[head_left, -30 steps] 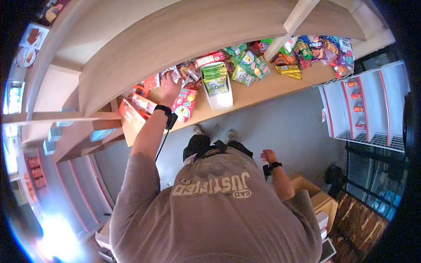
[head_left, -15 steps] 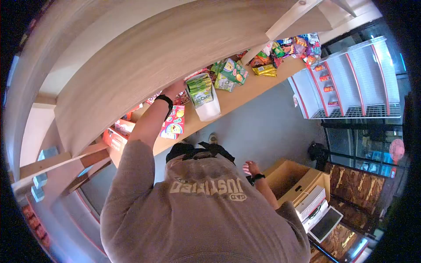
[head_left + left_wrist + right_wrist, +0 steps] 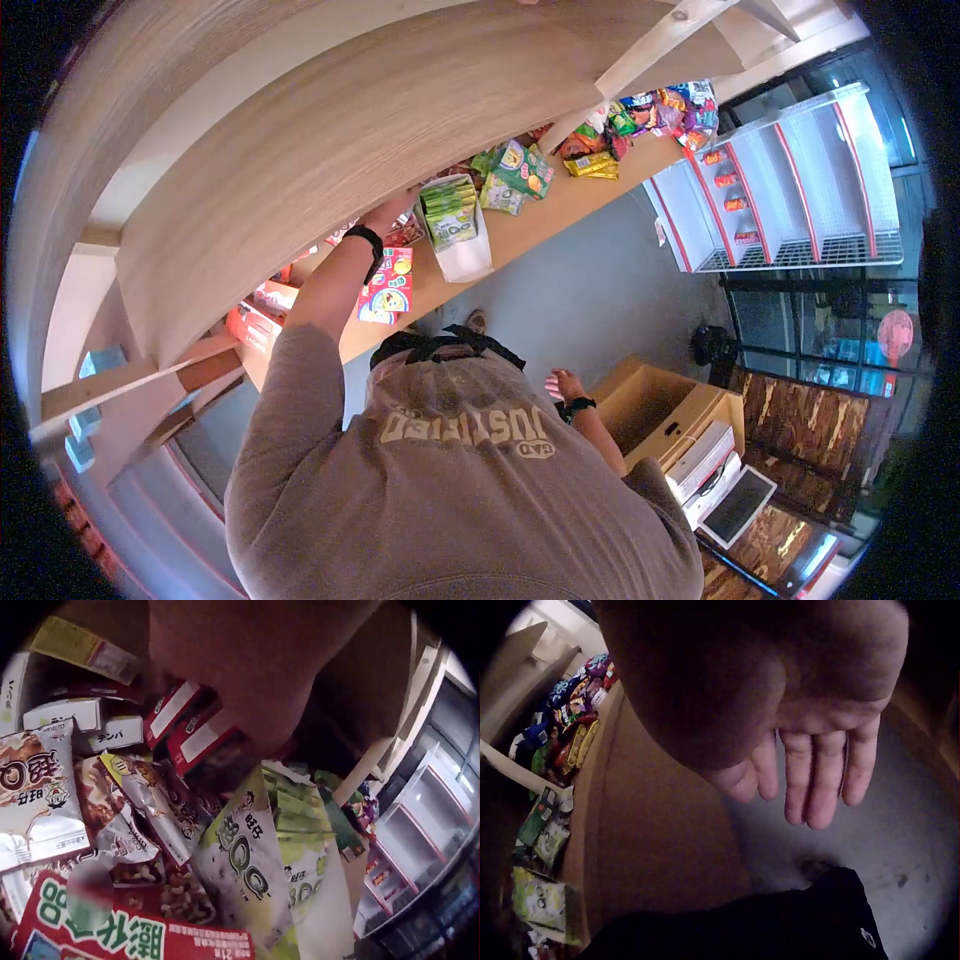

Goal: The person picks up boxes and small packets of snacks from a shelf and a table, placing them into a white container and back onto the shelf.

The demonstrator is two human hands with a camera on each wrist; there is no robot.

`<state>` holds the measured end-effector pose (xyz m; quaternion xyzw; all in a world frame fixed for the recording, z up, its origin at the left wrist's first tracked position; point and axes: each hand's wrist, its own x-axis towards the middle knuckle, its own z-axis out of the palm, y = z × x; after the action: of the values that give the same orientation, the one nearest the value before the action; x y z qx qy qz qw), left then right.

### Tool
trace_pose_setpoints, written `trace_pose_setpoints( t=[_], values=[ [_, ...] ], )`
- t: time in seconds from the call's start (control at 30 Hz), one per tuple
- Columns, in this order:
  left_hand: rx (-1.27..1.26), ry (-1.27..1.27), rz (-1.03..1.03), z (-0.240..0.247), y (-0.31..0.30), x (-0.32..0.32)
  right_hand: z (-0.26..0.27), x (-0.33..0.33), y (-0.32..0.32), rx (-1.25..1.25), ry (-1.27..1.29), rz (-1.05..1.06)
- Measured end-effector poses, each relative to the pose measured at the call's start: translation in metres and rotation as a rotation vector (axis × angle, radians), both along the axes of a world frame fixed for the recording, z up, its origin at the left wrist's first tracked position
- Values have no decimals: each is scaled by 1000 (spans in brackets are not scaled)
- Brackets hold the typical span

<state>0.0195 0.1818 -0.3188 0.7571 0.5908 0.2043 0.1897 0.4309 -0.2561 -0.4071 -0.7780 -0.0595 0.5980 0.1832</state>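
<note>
My left hand (image 3: 392, 208) reaches in under the upper board of the wooden shelf, its fingers hidden there in the head view. In the left wrist view the hand (image 3: 240, 667) is dark and blurred, close over red boxes (image 3: 201, 739) with white labels; I cannot tell whether it grips one. Just in front of it are silver-and-brown snack packets (image 3: 37, 799) and a white carton (image 3: 465, 264) of green packets (image 3: 244, 859). A red snack pack (image 3: 386, 288) lies below the wrist. My right hand (image 3: 810, 757) hangs beside the body, fingers extended, holding nothing.
More snack bags (image 3: 640, 120) fill the shelf's far right, past a wooden upright (image 3: 580, 125). An open cardboard box (image 3: 650, 390) stands on the floor by the right arm. A white rack (image 3: 780, 190) with a few red packs is at the right.
My left hand has gone deeper under the upper board, and its fingers have passed out of sight in the head view. The head view has shifted and turned. The right hand still hangs loose.
</note>
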Motion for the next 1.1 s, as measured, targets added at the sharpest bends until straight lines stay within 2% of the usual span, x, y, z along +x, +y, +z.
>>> trace_pose_setpoints(
  t=[0.07, 0.13, 0.17, 0.2, 0.27, 0.33, 0.37, 0.4, 0.43, 0.47, 0.53, 0.6, 0.67, 0.73, 0.8, 0.87, 0.93, 0.97, 1.0, 1.1],
  values=[
    [62, -20, 15, -12, -2, -11, 0, 5, 11, 18, -2, 33],
    [405, 372, -140, 3, -25, -23, -2, 10, 30, 32, 33, 113],
    [61, 66, 98, 52, -43, -11, -3, 13, 40, 31, 47, 127],
    [58, 80, 113, 61, -53, -9, -5, 16, 51, 80, 29, 136],
    [-135, 133, 323, 70, -72, -9, -18, 30, 72, 200, 22, 198],
    [-102, 124, 345, 79, -96, -10, -30, 36, 108, 387, 2, 302],
    [91, 40, 292, 80, -114, -9, -25, 34, 137, 498, -12, 365],
    [286, -57, 214, 82, -126, -7, -6, 27, 159, 607, -42, 447],
    [84, -278, 190, 87, -140, -1, 16, 18, 180, 719, -75, 527],
    [79, -266, 199, 92, -151, 7, 28, 12, 201, 772, 2, 567],
    [-331, -908, 225, 101, -166, 26, 62, -7, 237, 833, 107, 605],
    [-356, -871, 163, 117, -175, 41, 129, -34, 266, 842, 235, 614],
    [-692, -1263, 370, 156, -186, 69, 200, -54, 283, 855, 399, 581],
    [-705, -1282, 355, 172, -190, 87, 245, -64, 289, 873, 466, 538],
    [-545, -1406, 231, 180, -191, 103, 274, -69, 294, 1041, 603, 598],
    [-470, -1390, 185, 194, -188, 113, 293, -77, 295, 1126, 582, 584],
    [-155, -955, -18, 216, -184, 123, 299, -80, 300, 1208, 562, 570],
    [-207, -895, -2, 222, -185, 124, 300, -81, 303, 1286, 547, 579],
    [-198, -893, -1, 226, -185, 127, 302, -83, 305, 1364, 531, 589],
    [-62, -865, -88, 248, -184, 132, 315, -87, 308, 1389, 565, 556]
  ],
)
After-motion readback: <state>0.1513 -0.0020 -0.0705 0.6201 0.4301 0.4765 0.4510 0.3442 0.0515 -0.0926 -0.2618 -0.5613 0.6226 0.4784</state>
